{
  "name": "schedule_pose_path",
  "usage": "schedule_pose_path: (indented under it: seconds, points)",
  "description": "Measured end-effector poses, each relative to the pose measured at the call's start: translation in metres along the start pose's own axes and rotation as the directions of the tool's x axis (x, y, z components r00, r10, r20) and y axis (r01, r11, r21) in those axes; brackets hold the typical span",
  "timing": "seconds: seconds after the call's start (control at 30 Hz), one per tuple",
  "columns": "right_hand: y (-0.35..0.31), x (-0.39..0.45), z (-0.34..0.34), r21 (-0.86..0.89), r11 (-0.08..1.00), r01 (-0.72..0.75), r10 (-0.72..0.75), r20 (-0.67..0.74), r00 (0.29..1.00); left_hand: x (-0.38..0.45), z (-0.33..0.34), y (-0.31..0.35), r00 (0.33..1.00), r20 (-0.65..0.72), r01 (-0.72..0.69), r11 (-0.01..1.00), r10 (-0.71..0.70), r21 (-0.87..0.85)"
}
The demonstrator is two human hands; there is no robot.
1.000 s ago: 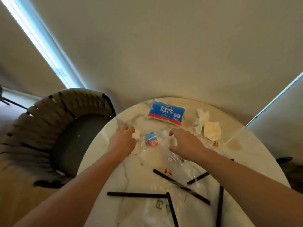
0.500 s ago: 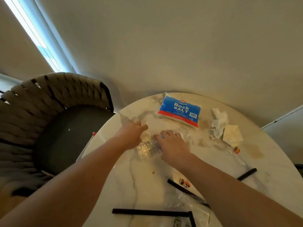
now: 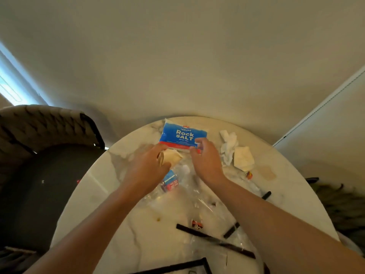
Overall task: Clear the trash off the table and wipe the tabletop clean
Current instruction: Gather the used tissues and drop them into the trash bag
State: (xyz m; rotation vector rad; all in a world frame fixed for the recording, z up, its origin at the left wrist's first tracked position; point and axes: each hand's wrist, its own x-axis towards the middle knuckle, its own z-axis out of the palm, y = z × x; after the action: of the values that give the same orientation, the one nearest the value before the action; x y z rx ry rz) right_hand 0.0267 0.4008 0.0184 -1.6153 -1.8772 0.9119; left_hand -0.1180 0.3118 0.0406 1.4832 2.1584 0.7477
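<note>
A round marble table (image 3: 122, 224) carries the trash. My left hand (image 3: 148, 167) grips a crumpled beige paper (image 3: 172, 157) just in front of the blue Rock Salt bag (image 3: 181, 135). My right hand (image 3: 206, 161) has its fingertips curled on the near right corner of that bag and seems to pinch it. A crushed clear bottle with a blue and red label (image 3: 170, 181) lies under and between my wrists, on a clear plastic bag (image 3: 199, 196).
A white tissue (image 3: 229, 147) and a beige napkin (image 3: 244, 158) lie right of the salt bag, beside a small orange wrapper (image 3: 249, 175) and a brown stain (image 3: 267, 172). Black strips (image 3: 207, 237) cross the near side. A woven chair (image 3: 49, 175) stands left.
My right hand left the crushed bottle and reached forward to the salt bag's corner. My left hand lifted the beige paper and moved forward too. The view tilted down.
</note>
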Motion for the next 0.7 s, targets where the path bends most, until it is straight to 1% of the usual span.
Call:
schedule_pose_path:
  seconds: [0.07,0.13,0.17,0.2,0.27,0.33,0.4,0.53,0.63,0.7]
  points:
    - [0.023,0.024,-0.025,-0.068,0.994,-0.087,0.078,-0.12,0.99,-0.002,0.007,0.006,1.0,0.004,-0.001,0.999,0.001,0.038]
    - [0.05,0.045,-0.048,-0.159,0.963,-0.217,0.182,-0.214,0.96,-0.003,0.012,0.009,1.0,0.008,-0.012,1.0,0.012,0.001]
    - [0.062,0.052,-0.059,-0.244,0.927,-0.285,0.233,-0.221,0.947,-0.003,0.014,0.01,1.0,0.012,-0.016,1.0,0.017,-0.02]
    - [0.075,0.059,-0.068,-0.339,0.878,-0.337,0.284,-0.198,0.938,-0.004,0.016,0.01,1.0,0.015,-0.021,0.999,0.021,-0.024]
    - [0.098,0.067,-0.082,-0.479,0.79,-0.382,0.378,-0.11,0.919,-0.005,0.018,0.008,0.999,0.019,-0.026,1.0,0.026,-0.012]
    - [0.118,0.072,-0.086,-0.558,0.75,-0.355,0.421,-0.01,0.907,-0.006,0.019,0.007,0.999,0.027,-0.027,0.999,0.027,-0.023]
    - [0.129,0.076,-0.085,-0.597,0.743,-0.304,0.414,0.053,0.908,-0.008,0.02,0.007,0.999,0.036,-0.022,0.999,0.024,-0.039]
    - [0.136,0.083,-0.085,-0.625,0.747,-0.225,0.339,0.069,0.938,-0.009,0.026,0.007,0.999,0.036,-0.034,0.999,0.035,-0.026]
    - [0.139,0.083,-0.089,-0.573,0.785,-0.237,0.32,0.047,0.946,-0.01,0.03,0.014,0.998,0.046,-0.033,0.999,0.034,-0.035]
    - [0.139,0.079,-0.096,-0.567,0.787,-0.243,0.328,0.051,0.943,-0.011,0.032,0.021,0.998,0.052,-0.046,0.998,0.047,-0.031]
